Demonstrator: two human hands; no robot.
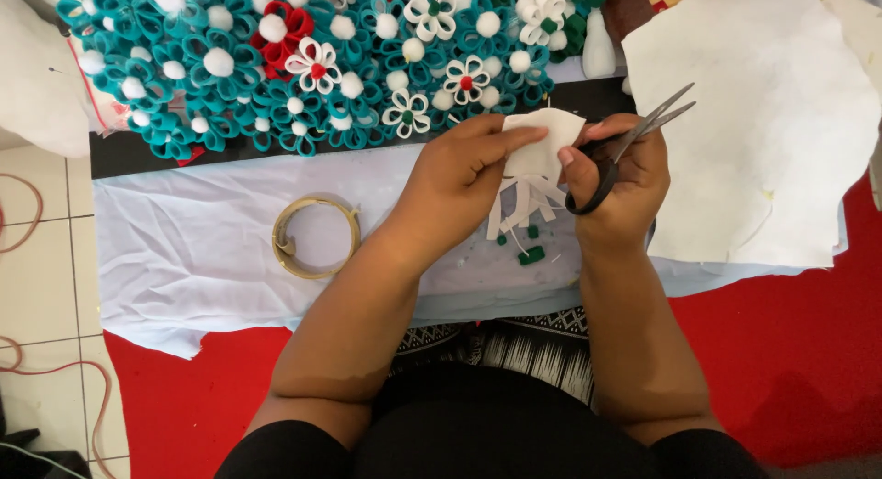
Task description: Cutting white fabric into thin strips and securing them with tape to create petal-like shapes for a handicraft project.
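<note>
Tiled floor, pale blue cloth (211, 249) spread. Left hand (459, 167) pinches white felt piece (544, 144); right hand (617, 180) clamped on scissors (634, 144), blades shut. Cutting strips underway; next cut needs blades reopened, felt steadied.

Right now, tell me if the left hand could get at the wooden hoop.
Probably yes. The hoop lies bare on the pale cloth just beside the left forearm, with nothing on or around it. But the left hand is pinching the white felt, so it would have to let go first.
</note>
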